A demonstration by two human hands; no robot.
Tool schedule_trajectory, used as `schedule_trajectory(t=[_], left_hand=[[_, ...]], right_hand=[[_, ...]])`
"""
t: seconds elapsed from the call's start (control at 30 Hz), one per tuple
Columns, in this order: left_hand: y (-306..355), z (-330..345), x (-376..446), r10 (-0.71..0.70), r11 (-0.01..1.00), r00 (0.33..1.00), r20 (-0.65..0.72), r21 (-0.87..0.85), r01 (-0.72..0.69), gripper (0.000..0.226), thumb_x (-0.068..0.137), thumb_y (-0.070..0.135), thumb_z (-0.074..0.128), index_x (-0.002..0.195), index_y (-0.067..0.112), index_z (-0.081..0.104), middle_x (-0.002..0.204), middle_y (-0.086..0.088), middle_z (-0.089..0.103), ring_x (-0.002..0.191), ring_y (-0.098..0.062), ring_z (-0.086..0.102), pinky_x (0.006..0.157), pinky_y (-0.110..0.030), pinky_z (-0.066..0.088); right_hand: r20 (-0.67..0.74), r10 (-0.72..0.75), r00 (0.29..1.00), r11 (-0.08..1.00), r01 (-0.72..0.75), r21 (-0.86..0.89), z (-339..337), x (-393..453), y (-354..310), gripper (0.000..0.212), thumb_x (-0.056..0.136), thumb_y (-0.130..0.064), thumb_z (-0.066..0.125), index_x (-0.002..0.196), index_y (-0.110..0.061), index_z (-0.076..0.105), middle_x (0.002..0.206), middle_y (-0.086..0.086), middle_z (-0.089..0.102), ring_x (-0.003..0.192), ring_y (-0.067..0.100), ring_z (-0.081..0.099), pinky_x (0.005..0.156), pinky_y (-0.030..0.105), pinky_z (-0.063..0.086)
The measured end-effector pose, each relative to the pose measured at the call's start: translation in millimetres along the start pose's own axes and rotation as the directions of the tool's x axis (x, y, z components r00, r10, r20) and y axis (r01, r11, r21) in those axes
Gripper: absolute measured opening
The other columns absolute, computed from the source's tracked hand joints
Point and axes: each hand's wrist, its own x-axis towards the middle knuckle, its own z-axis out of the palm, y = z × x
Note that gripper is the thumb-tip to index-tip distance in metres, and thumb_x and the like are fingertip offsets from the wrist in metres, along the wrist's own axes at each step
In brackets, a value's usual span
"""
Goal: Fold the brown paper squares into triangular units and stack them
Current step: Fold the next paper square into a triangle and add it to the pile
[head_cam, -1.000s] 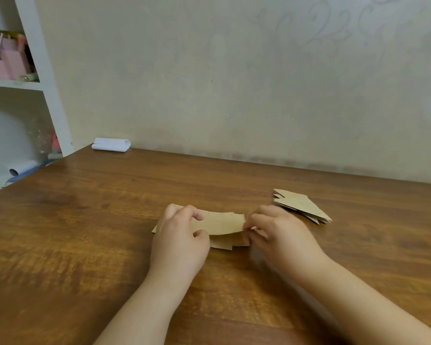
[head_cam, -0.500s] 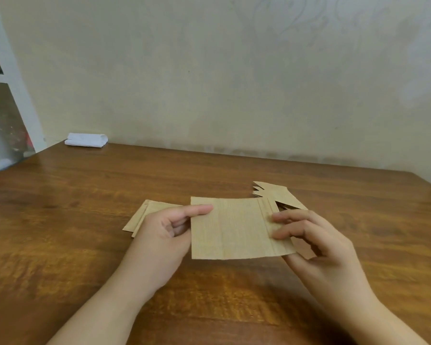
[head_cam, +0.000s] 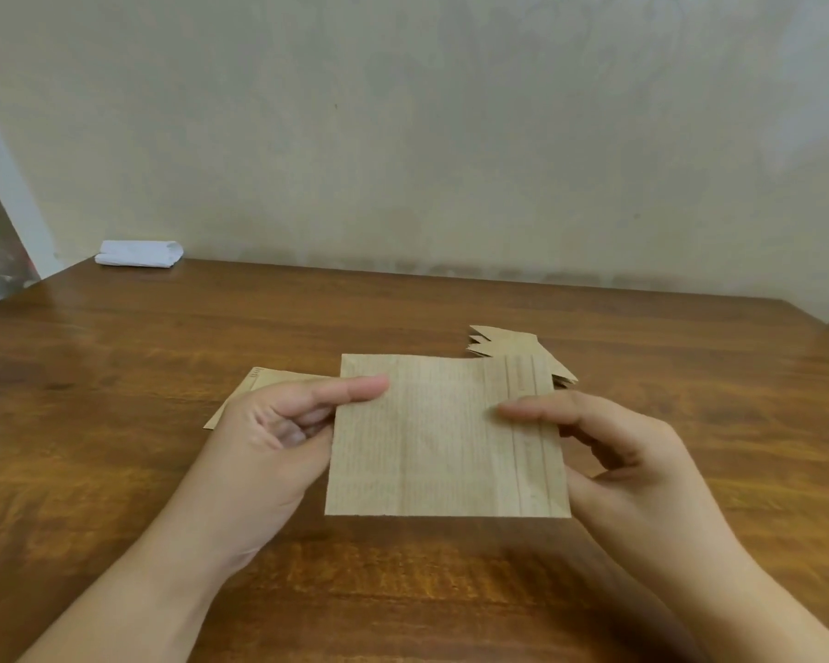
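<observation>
1. One flat brown paper square [head_cam: 446,437] was held up off the counter [head_cam: 116,423], between the two hands and square to the camera. No diagonal crease showed on it; only printed or pressed vertical lines ran near its right edge.
2. Left hand [head_cam: 269,452]: thumb lay on the front of the sheet's upper left edge, the fingers [head_cam: 302,423] curled behind it, so the sheet was pinched there.
3. Right hand [head_cam: 637,452]: one finger lay across the front near the right edge and the rest were curled behind; this read as a light pinch on the same sheet.
4. Done so far: a stack of folded triangular units [head_cam: 503,342] lay on the counter just behind the held sheet's upper right corner, their pointed tips fanned out. The count could not be read.
5. Left to do: a pile of unfolded squares [head_cam: 264,380] lay on the counter behind the left hand, mostly hidden. How many remained could not be told.
6. Judgement: the task was partway along; the held sheet was at the start of its fold and not yet stacked.
7. A white folded cloth or paper [head_cam: 140,253] lay at the far left corner of the counter, well apart from the work.
</observation>
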Motion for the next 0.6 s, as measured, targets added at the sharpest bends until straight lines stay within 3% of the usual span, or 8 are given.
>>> schedule_trajectory(t=[0.1, 0.17, 0.33, 0.43, 0.53, 0.6], left_hand=[[1.6, -1.5, -1.2, 0.009, 1.000, 1.000, 0.020, -0.006, -0.009, 0.053, 0.069, 0.003, 0.058, 0.104, 0.041, 0.071, 0.097, 0.003, 0.076, 0.095, -0.008, 0.070, 0.074, -0.018, 0.056], [1.6, -2.2, -2.3, -0.010, 1.000, 0.999, 0.044, -0.002, 0.010, 0.068, 0.071, 0.005, 0.059, 0.123, 0.047, 0.051, 0.100, 0.001, 0.075, 0.098, -0.011, 0.069, 0.080, -0.019, 0.054], [-1.4, 5.1, -11.4, -0.091, 0.991, 0.980, 0.178, 0.118, 0.071, 0.096, 0.077, -0.008, 0.067, 0.115, 0.076, 0.039, 0.105, 0.002, 0.074, 0.102, -0.013, 0.068, 0.094, -0.028, 0.052], [-4.6, 12.2, -15.4, -0.097, 0.979, 0.973, 0.207, 0.196, 0.056, 0.077, 0.073, 0.009, 0.076, 0.111, 0.071, 0.050, 0.112, 0.009, 0.071, 0.107, -0.007, 0.065, 0.099, -0.027, 0.048], [-4.7, 17.6, -14.2, -0.040, 0.984, 0.989, 0.144, 0.175, 0.014, 0.048, 0.064, 0.019, 0.068, 0.092, 0.057, 0.069, 0.106, 0.025, 0.069, 0.105, 0.005, 0.062, 0.089, -0.009, 0.046], [-4.9, 16.5, -12.9, 0.000, 0.992, 0.996, 0.092, 0.128, -0.012, 0.038, 0.065, 0.016, 0.065, 0.086, 0.047, 0.074, 0.098, 0.021, 0.072, 0.101, 0.005, 0.064, 0.083, -0.007, 0.047]], right_hand=[[-0.044, 0.035, 0.998, 0.993, -0.030, 0.112, -1.9, -0.4, -1.8, 0.032, 0.075, -0.035, 0.068, 0.105, -0.045, 0.067, 0.110, -0.023, 0.067, 0.106, 0.000, 0.063, 0.082, 0.015, 0.053], [-0.080, 0.066, 0.995, 0.988, -0.055, 0.141, -2.4, -0.8, -2.8, 0.034, 0.073, -0.035, 0.069, 0.105, -0.046, 0.068, 0.110, -0.025, 0.067, 0.106, -0.001, 0.063, 0.082, 0.014, 0.053], [-0.210, 0.093, 0.973, 0.992, -0.072, 0.104, 4.3, 0.5, -4.6, 0.034, 0.071, -0.034, 0.064, 0.105, -0.036, 0.068, 0.105, -0.032, 0.066, 0.098, -0.005, 0.065, 0.080, 0.010, 0.051], [-0.211, 0.085, 0.974, 0.991, -0.061, 0.117, 10.0, -0.4, -3.4, 0.032, 0.073, -0.030, 0.066, 0.106, -0.030, 0.068, 0.108, -0.030, 0.066, 0.097, -0.004, 0.065, 0.082, 0.012, 0.052], [-0.149, 0.084, 0.985, 0.989, -0.064, 0.131, 14.6, -1.7, -3.1, 0.026, 0.079, -0.032, 0.072, 0.105, -0.031, 0.071, 0.109, -0.022, 0.069, 0.100, 0.000, 0.066, 0.082, 0.016, 0.053], [-0.099, 0.091, 0.991, 0.986, -0.076, 0.147, 15.0, -0.7, -4.5, 0.028, 0.076, -0.033, 0.066, 0.103, -0.032, 0.073, 0.107, -0.019, 0.070, 0.099, 0.003, 0.067, 0.082, 0.017, 0.053]])
